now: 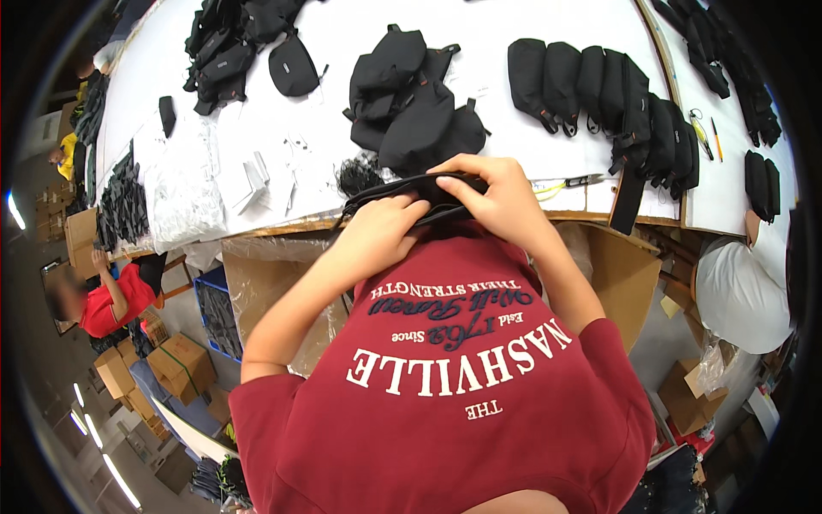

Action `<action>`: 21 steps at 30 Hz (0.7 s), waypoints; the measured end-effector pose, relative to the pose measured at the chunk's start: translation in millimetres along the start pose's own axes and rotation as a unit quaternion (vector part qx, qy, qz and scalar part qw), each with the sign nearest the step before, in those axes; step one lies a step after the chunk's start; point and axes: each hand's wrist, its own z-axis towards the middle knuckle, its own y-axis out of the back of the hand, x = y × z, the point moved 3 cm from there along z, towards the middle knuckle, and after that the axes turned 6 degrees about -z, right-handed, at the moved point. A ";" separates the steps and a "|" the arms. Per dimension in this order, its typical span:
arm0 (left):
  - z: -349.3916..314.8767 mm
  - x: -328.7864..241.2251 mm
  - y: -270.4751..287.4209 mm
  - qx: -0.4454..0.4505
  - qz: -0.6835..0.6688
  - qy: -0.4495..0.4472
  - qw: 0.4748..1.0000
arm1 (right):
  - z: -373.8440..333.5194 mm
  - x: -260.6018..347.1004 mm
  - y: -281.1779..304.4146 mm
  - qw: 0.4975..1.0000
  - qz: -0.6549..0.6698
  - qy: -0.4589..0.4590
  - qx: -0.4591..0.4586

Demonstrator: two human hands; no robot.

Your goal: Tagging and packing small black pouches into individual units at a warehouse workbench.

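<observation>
At the table's near edge I hold a black zip pouch [435,190] with its mouth spread apart. My left hand [387,230] is closed on its near left side, the fingertips curled over the rim. My right hand [495,190] grips the far right rim, thumb towards the inside and fingers over the outer edge. What lies deep in the pouch is hidden. A tangle of black threads [358,175] sits just beyond my left hand. Thread snips with yellow handles [568,183] lie to the right of my right hand.
Black pouches form a heap [415,103] straight ahead, a row [599,86] at the right and another pile [224,60] at the far left. Clear plastic bags [184,184] cover the left of the white table [479,26]. A person in red [120,295] is at the left.
</observation>
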 end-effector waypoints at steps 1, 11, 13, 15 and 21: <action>-1.2 2.1 1.4 -0.058 0.037 -0.011 0.998 | 6.0 -4.4 3.7 0.999 0.012 -0.033 0.023; -11.7 13.6 2.6 -0.181 -0.005 0.021 0.983 | 19.6 -17.5 -13.8 0.997 -0.014 -0.042 0.062; -10.6 15.7 -2.2 -0.058 -0.108 0.114 0.986 | 20.7 -16.5 -14.7 0.994 0.002 -0.047 0.098; -6.2 17.8 -0.4 -0.010 -0.097 0.148 0.984 | 22.0 -16.9 -19.0 0.987 0.048 -0.057 0.141; -5.7 20.2 -5.6 -0.055 -0.061 0.055 0.995 | 70.7 -88.5 5.7 0.963 0.240 -0.121 0.014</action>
